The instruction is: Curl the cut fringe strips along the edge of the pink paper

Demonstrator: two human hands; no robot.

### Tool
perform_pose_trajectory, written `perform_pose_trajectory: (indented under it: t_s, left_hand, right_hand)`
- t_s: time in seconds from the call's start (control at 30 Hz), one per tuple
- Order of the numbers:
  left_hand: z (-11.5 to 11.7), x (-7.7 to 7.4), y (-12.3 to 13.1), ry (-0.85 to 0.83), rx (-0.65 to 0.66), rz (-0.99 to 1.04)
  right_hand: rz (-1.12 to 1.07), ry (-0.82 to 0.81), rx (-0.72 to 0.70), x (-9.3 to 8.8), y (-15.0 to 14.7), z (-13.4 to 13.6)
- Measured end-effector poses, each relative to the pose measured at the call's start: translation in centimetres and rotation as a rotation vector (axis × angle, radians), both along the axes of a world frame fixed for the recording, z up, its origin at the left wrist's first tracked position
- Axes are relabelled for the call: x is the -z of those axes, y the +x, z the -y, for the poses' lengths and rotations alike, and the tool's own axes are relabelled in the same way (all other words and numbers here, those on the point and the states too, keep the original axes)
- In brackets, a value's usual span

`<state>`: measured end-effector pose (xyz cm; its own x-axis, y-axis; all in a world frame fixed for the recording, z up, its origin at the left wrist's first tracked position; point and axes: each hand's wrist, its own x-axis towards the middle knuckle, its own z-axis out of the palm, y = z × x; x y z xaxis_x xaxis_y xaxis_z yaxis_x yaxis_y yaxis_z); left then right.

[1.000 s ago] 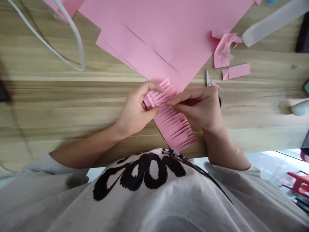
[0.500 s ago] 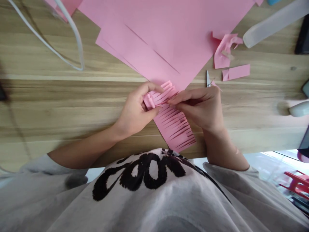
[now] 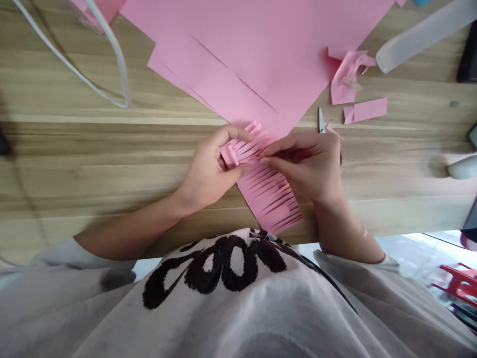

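Both hands, left (image 3: pixel 208 174) and right (image 3: pixel 307 166), fingers gripping fringed pink paper (image 3: pixel 266 196); right fingers slightly more parted

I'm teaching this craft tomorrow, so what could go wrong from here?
The thin strips of the fringed paper might tear or crease, since the left hand and right hand pinch them closely.

The scissors lie right by the right hand with their tips showing, so a careless move could knock them or prick a finger.
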<state>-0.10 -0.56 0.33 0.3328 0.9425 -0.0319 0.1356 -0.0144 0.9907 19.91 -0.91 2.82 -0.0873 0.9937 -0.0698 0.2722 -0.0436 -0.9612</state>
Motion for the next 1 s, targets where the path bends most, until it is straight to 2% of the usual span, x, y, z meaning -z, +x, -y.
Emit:
perform_pose_trajectory:
  t_s: [0.47, 0.67, 0.83, 1.0]
  left_hand:
    - [-0.06, -0.25, 0.09, 0.014, -0.018, 0.037]
    - [-0.07, -0.29, -0.02, -0.005, -0.008, -0.049]
    - [-0.13, 0.12, -0.14, 0.058, -0.011, -0.002]
    - [-0.17, 0.17, -0.16, 0.06, -0.008, -0.007]
  right_hand:
    - [-0.019, 0.038, -0.004, 0.01, 0.22, -0.01]
    - [-0.064, 0.006, -0.012, -0.1, 0.26, -0.1]
    - [-0.093, -0.081, -0.064, -0.17, 0.45, -0.05]
    - [-0.106, -0.083, -0.058, -0.24, 0.34, -0.09]
